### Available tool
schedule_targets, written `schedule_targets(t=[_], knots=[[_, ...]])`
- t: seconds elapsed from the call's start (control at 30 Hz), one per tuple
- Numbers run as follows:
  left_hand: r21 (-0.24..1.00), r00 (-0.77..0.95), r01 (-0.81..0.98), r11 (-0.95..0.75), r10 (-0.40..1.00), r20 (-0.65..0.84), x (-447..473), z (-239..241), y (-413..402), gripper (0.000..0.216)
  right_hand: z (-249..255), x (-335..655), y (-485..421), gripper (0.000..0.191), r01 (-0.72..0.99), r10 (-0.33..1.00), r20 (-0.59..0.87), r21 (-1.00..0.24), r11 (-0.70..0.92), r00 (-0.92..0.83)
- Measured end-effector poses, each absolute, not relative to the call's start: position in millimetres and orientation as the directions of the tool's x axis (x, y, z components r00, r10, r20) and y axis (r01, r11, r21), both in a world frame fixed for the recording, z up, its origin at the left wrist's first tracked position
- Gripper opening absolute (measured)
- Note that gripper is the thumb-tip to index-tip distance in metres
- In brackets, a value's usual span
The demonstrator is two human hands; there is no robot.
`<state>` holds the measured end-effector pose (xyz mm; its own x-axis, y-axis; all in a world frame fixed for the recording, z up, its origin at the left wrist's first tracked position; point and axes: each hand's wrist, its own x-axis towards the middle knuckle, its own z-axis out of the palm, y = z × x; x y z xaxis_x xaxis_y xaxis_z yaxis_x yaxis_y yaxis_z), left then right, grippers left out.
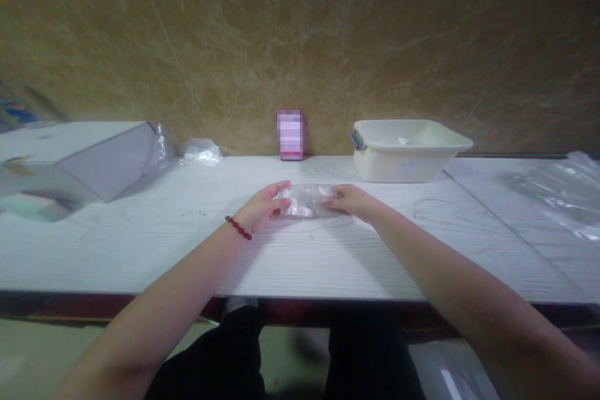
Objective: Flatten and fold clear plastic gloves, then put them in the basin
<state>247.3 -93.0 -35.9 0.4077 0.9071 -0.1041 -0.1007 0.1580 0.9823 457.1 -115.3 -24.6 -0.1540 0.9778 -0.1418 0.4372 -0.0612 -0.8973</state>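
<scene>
A small bundle of clear, crinkled plastic (pixel 307 201), perhaps bags or wrap, is held level just over the middle of the table. My left hand (pixel 263 205), below a dark red bead bracelet (pixel 239 227), grips its left end between thumb and fingers. At the other end my right hand (pixel 349 201) pinches the plastic in the same way. What lies inside the bundle, if anything, I cannot make out.
A phone (pixel 290 135) leans upright against the tiled wall. Right of it stands a cream plastic tub (pixel 398 159) with a grey handle. A white box (pixel 98 162) and a clear bag (pixel 201 152) are at left; clear plastic sheets (pixel 569 194) lie far right on the white table (pixel 309 262).
</scene>
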Motion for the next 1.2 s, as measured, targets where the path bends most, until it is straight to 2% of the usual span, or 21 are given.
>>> schedule_targets(t=[0.13, 0.23, 0.3, 0.4, 0.47, 0.53, 0.63, 0.73, 0.87, 0.97, 1.07, 1.13, 1.2], knots=[[0.987, 0.364, 0.147, 0.065, 0.924, -0.115, 246.7, -43.6, -91.4, 0.052, -26.1, 457.7, -113.9, 0.014, 0.531, 0.973, -0.195, -0.841, -0.103, -0.121], [0.919, 0.382, 0.389, -0.065, 0.919, -0.097, 244.5, -47.9, -90.4, 0.045, -27.4, 459.3, -113.4, 0.013, 0.624, 0.96, -0.252, -0.772, -0.122, -0.124], [0.823, 0.403, 0.532, -0.196, 0.914, -0.043, 242.7, -48.5, -89.4, 0.038, -28.0, 460.0, -113.4, 0.014, 0.678, 0.951, -0.283, -0.724, -0.13, -0.12], [0.584, 0.436, 0.674, -0.453, 0.882, 0.181, 241.8, -47.2, -88.7, 0.03, -28.3, 459.9, -113.9, 0.014, 0.724, 0.947, -0.297, -0.679, -0.122, -0.12], [0.442, 0.514, 0.671, -0.595, 0.803, 0.302, 242.6, -46.2, -89.6, 0.032, -27.9, 459.3, -114.5, 0.013, 0.738, 0.947, -0.296, -0.665, -0.113, -0.122], [0.375, 0.618, 0.612, -0.697, 0.717, 0.323, 244.1, -46.0, -91.7, 0.041, -27.1, 458.6, -115.2, 0.014, 0.748, 0.947, -0.294, -0.656, -0.103, -0.127], [0.368, 0.752, 0.509, -0.778, 0.61, 0.248, 245.7, -47.7, -94.4, 0.055, -25.5, 457.7, -116.2, 0.017, 0.774, 0.948, -0.29, -0.627, -0.083, -0.133], [0.388, 0.808, 0.461, -0.799, 0.558, 0.19, 245.9, -50.1, -94.5, 0.052, -25.2, 458.2, -116.7, 0.022, 0.838, 0.958, -0.265, -0.543, -0.053, -0.112], [0.419, 0.811, 0.441, -0.794, 0.552, 0.192, 245.8, -51.4, -93.0, 0.042, -26.6, 463.0, -116.2, 0.037, 0.916, 0.997, -0.041, -0.398, 0.048, -0.07], [0.414, 0.809, 0.436, -0.799, 0.55, 0.209, 246.3, -51.0, -92.7, 0.038, -25.0, 467.2, -116.2, 0.043, 0.917, 0.98, 0.119, -0.35, 0.191, -0.158], [0.404, 0.814, 0.421, -0.812, 0.535, 0.226, 247.0, -50.9, -92.3, 0.036, -20.8, 468.7, -117.1, 0.029, 0.883, 0.936, 0.162, -0.313, 0.348, -0.312], [0.388, 0.82, 0.419, -0.821, 0.525, 0.227, 247.2, -51.2, -91.9, 0.034, -17.6, 468.3, -118.1, 0.018, 0.862, 0.911, 0.126, -0.297, 0.412, -0.392], [0.367, 0.824, 0.424, -0.828, 0.521, 0.223, 247.1, -51.8, -91.4, 0.033, -14.3, 467.8, -119.5, 0.016, 0.85, 0.898, 0.079, -0.294, 0.437, -0.434]])
